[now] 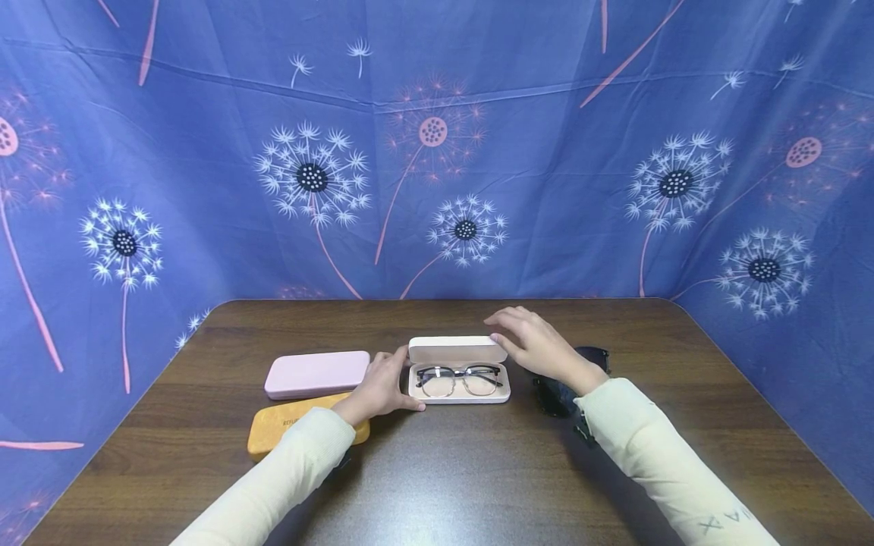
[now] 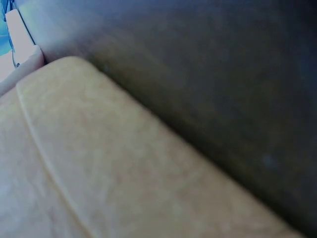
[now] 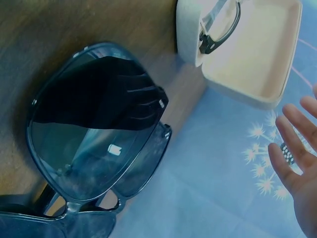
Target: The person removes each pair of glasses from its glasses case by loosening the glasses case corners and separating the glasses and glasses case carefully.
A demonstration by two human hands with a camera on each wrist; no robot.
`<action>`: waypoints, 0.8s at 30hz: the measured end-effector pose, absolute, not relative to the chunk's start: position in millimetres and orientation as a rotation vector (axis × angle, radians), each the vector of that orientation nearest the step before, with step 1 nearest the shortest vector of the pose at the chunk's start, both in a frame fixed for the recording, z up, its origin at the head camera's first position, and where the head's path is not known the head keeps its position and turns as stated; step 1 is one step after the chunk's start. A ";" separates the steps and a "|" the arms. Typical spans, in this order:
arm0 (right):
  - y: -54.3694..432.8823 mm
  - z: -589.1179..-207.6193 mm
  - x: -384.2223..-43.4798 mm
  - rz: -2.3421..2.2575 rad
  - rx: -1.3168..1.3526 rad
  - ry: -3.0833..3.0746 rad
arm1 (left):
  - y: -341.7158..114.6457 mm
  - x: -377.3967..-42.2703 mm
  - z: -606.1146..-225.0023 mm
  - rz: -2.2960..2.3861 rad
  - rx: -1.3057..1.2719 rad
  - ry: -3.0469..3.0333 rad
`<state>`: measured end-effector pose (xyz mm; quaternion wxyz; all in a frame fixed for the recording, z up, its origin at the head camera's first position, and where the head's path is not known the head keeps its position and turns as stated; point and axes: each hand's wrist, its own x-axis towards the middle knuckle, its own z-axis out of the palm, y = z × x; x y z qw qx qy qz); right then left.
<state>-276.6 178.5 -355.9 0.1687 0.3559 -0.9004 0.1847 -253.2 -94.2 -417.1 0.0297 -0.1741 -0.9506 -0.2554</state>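
A white glasses case (image 1: 460, 402) stands with its lid raised on the wooden table. Inside lies a pair of eyeglasses (image 1: 459, 371) with dark upper rims and folded temples. My left hand (image 1: 384, 385) holds the case at its left end, thumb at the front corner and fingers at the back. At the lid's right upper corner is my right hand (image 1: 539, 347), fingers extended; the right wrist view shows them spread beside the lid (image 3: 252, 59). An orange case (image 2: 124, 148) fills much of the left wrist view, blurred.
Left of the white case lie a pink glasses case (image 1: 317, 374) and the orange case (image 1: 273, 428), partly under my left forearm. Dark sunglasses (image 3: 89, 119), more than one pair, sit beneath my right wrist. A blue patterned cloth (image 1: 546, 152) hangs behind the table (image 1: 478, 478).
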 end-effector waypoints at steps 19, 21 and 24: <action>159.4 -364.0 -255.1 0.330 1.173 -2.342 | -94.1 -253.7 -416.8 -0.782 -0.521 -2.943; 157.5 -365.2 -253.0 0.313 1.183 -2.339 | -94.1 -253.4 -416.7 -0.787 -0.517 -2.947; 154.6 -368.1 -250.7 0.276 1.193 -2.337 | -94.4 -252.9 -416.6 -0.786 -0.514 -2.947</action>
